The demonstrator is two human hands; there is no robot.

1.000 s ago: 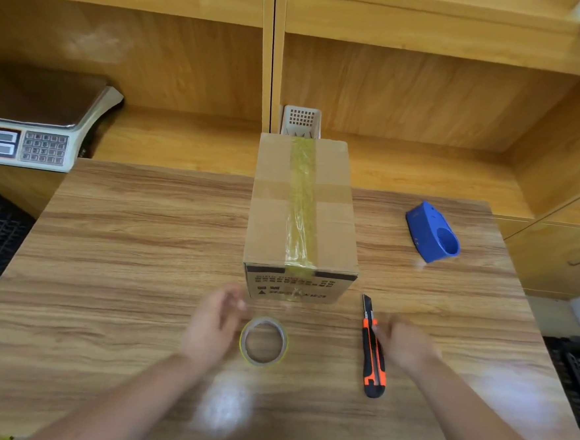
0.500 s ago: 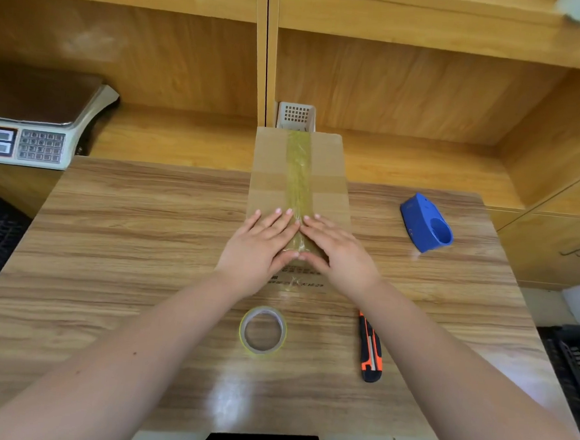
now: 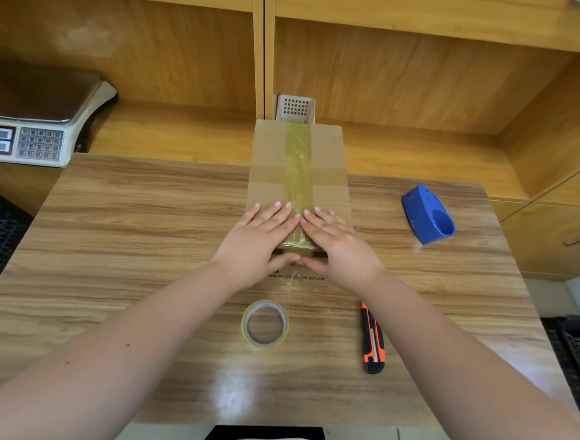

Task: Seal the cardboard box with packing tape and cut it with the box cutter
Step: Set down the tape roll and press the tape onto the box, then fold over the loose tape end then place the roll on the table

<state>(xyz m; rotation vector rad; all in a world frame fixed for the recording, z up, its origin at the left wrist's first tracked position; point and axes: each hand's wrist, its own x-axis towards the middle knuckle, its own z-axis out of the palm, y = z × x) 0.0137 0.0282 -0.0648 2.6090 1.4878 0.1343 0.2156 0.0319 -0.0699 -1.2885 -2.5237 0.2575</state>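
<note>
Compared with half a second ago, little changes: both hands stay pressed on the cardboard box [image 3: 298, 172] at frame centre, thumbs now hooked over its near edge. The left hand [image 3: 257, 243] and right hand [image 3: 340, 247] lie flat, fingers [image 3: 283, 216] spread, gripping nothing, flanking the tape strip [image 3: 297, 165]. The tape roll [image 3: 265, 324] and box cutter [image 3: 372, 339] rest on the worktop [image 3: 125, 242] below. Printing on the box front is unreadable.

My wood-grain tabletop [image 3: 125, 242] carries the cardboard box [image 3: 271, 170] at its far middle. Nearer me lie the tape roll [image 3: 265, 324] and, to its right, the orange-and-black box cutter [image 3: 372, 339]. A blue tape dispenser [image 3: 428, 215] sits far right.
</note>
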